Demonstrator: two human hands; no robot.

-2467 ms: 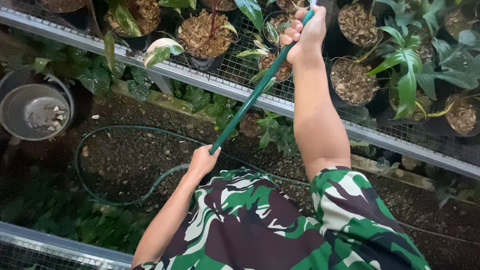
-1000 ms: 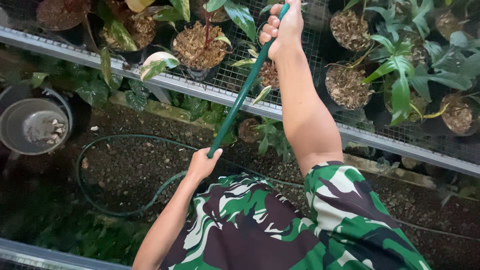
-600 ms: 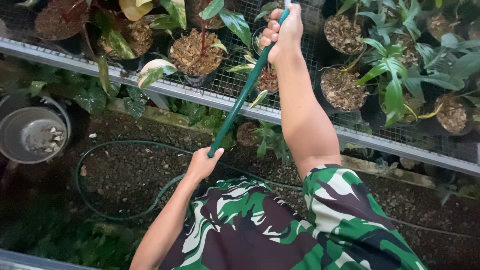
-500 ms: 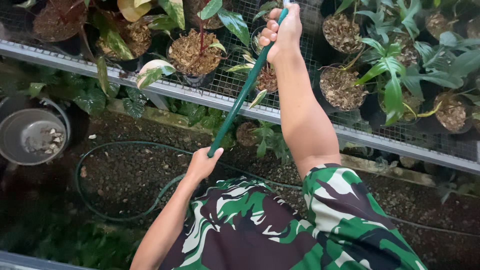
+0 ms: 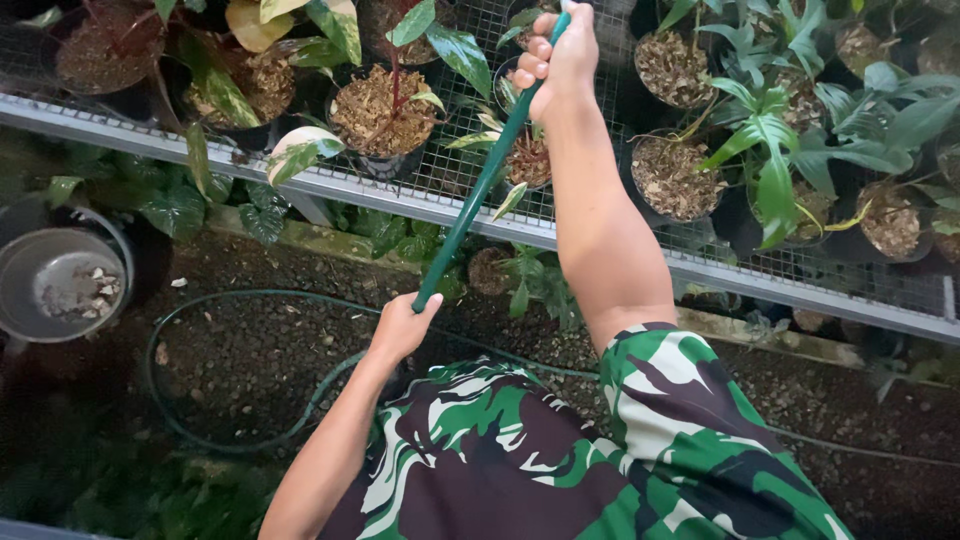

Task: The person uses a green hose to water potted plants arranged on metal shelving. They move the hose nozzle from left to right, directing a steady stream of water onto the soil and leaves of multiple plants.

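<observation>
Above gravel, both hands [image 5: 480, 190] still grip the green wand [image 5: 478, 190], raised slightly.

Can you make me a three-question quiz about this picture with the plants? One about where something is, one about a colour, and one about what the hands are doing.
1. Where does the grey metal bowl sit?
A. On the mesh bench among the pots
B. Low down at the left, below the bench
C. In the person's lap

2. What colour is the long wand that the hands hold?
A. Green
B. Red
C. Yellow

3. How is the wand held?
A. One hand only
B. Lying loose on the ground
C. Both hands, one at each end

Answers:
1 B: the bowl rests beside the dark gravel, under the level of the mesh bench.
2 A: the wand is green all along.
3 C: the right hand grips the top end over the potted plants, and the left hand holds the bottom end.
</observation>
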